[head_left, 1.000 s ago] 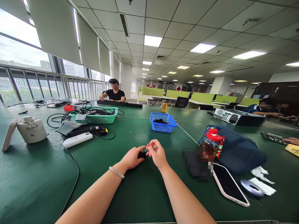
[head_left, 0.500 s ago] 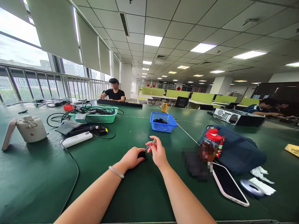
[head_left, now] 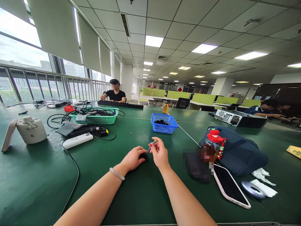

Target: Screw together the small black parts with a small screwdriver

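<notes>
On the green table [head_left: 131,133], my left hand [head_left: 132,159] is closed around a small black part [head_left: 143,156], pressing it to the surface; its exact kind is hidden by the fingers. My right hand [head_left: 160,154] pinches a small screwdriver [head_left: 150,147] with a clear handle, held at a slant. Its tip points down-left and meets the black part beside my left fingers. Beyond both hands stands a blue plastic basket [head_left: 164,127] holding several small black pieces [head_left: 161,122].
At left are a green basket of cables [head_left: 101,119], a white power strip [head_left: 78,140] and a white jug [head_left: 31,130]. To the right lie a phone [head_left: 231,185], a red-lidded bottle [head_left: 211,146] and a dark blue bag [head_left: 242,150]. A person [head_left: 115,94] sits at the far end.
My right hand has shifted very slightly and the screwdriver's angle has altered a little. My left hand keeps its place on the black part.
</notes>
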The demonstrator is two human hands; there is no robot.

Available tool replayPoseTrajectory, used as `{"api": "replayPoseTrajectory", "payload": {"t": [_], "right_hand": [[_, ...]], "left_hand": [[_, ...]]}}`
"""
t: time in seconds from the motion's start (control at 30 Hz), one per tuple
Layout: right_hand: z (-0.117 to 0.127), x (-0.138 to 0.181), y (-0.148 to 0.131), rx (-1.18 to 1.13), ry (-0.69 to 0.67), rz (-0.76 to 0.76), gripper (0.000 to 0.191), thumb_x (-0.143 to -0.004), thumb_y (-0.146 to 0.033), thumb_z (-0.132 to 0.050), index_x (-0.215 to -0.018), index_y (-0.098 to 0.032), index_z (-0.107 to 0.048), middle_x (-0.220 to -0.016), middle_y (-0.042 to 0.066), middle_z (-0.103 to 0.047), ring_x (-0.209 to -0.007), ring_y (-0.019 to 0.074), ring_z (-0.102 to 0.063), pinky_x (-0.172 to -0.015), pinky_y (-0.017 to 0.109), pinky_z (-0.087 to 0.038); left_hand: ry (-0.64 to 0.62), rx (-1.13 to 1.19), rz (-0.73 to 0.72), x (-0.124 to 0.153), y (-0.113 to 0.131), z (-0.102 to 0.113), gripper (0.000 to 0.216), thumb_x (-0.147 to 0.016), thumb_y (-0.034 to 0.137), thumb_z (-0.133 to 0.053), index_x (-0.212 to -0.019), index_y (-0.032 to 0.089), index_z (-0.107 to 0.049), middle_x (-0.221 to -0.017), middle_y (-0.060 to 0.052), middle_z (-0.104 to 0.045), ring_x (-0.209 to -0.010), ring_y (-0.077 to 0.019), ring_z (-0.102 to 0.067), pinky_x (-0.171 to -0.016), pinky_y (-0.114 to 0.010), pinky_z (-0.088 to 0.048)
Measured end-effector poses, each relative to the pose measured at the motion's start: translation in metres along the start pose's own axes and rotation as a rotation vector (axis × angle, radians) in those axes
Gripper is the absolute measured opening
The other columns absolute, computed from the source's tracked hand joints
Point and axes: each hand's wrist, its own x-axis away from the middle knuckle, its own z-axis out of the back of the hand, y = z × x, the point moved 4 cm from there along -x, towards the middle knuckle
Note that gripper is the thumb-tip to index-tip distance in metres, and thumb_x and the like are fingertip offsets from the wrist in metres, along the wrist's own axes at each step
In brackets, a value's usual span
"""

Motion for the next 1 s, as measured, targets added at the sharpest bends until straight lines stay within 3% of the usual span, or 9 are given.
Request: {"api": "replayPoseTrajectory", "payload": {"t": [0.1,0.17,0.43,0.7,1.0], "right_hand": [[0.008,-0.001,0.0,0.0,0.13,-0.013,0.029,-0.088,-0.036,-0.054,-0.113,-0.022,-0.051,-0.077,0.0,-0.062,-0.058,0.014,-0.058,-0.058,0.027,-0.05],[0.01,-0.002,0.002,0.001,0.149,-0.028,0.029,-0.088,-0.037,-0.054,-0.113,-0.023,-0.051,-0.077,0.001,-0.063,-0.06,0.0149,-0.059,-0.057,0.027,-0.049],[-0.002,0.001,0.011,0.015,-0.016,-0.069,0.026,-0.089,-0.029,-0.048,-0.114,-0.022,-0.052,-0.081,0.002,-0.067,-0.06,0.0149,-0.058,-0.063,0.03,-0.05],[0.004,0.001,0.001,-0.011,0.039,-0.002,0.023,-0.091,-0.026,-0.044,-0.113,-0.022,-0.049,-0.084,0.003,-0.067,-0.061,0.0147,-0.056,-0.063,0.029,-0.05],[-0.002,0.001,0.002,0.009,-0.032,0.036,0.025,-0.091,-0.024,-0.042,-0.116,-0.023,-0.049,-0.084,0.003,-0.068,-0.066,0.0155,-0.059,-0.066,0.03,-0.05]], "left_hand": [[-0.01,0.013,0.011,0.0,-0.001,0.0,0.04,-0.079,0.024,-0.067,-0.119,0.024,-0.064,-0.12,-0.006,-0.061,-0.108,-0.0224,-0.058,-0.1,-0.035,-0.044],[-0.018,0.014,0.018,0.0,-0.001,0.0,0.04,-0.079,0.025,-0.066,-0.119,0.024,-0.064,-0.12,-0.006,-0.061,-0.108,-0.0224,-0.058,-0.101,-0.035,-0.043],[-0.055,-0.014,0.022,0.0,-0.001,-0.002,0.038,-0.082,0.027,-0.064,-0.119,0.023,-0.064,-0.119,-0.006,-0.065,-0.11,-0.0238,-0.058,-0.101,-0.037,-0.043],[-0.052,-0.012,0.011,0.0,-0.001,-0.002,0.035,-0.082,0.026,-0.064,-0.118,0.024,-0.065,-0.117,-0.005,-0.066,-0.108,-0.0229,-0.058,-0.099,-0.036,-0.044],[-0.048,-0.016,-0.001,0.0,0.0,-0.001,0.035,-0.083,0.026,-0.062,-0.118,0.024,-0.064,-0.118,-0.005,-0.066,-0.109,-0.0223,-0.058,-0.1,-0.036,-0.043]]}}
